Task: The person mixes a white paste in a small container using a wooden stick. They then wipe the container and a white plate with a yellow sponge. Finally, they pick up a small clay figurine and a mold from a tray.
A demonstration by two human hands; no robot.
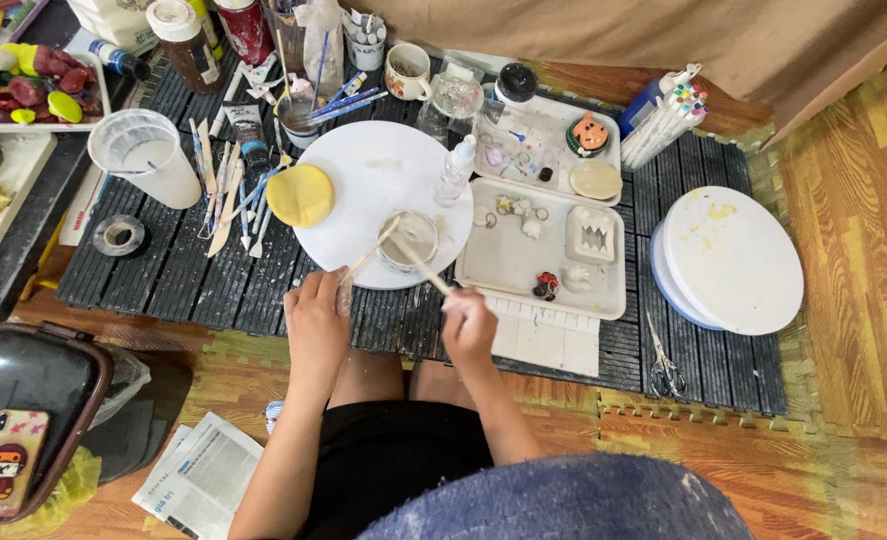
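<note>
I hold one thin wooden stick in each hand, left hand (316,318) and right hand (469,325), fingers closed around them, tips in the small round cup (410,240) on the white round board (379,215). Risk: the crossed sticks could lever the cup over, spilling toward the yellow clay disc (301,195) left of it.

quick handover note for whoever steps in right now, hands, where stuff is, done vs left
Left hand: fingers hold a thin wooden stick, its tip at the small cup.
Right hand: holds a second stick, also reaching the cup.
The cup sits on the round white board, beside a yellow clay disc.
Done: small moulded pieces lie on the white tray.
Left: the cup's contents are not clear from this view.
</note>
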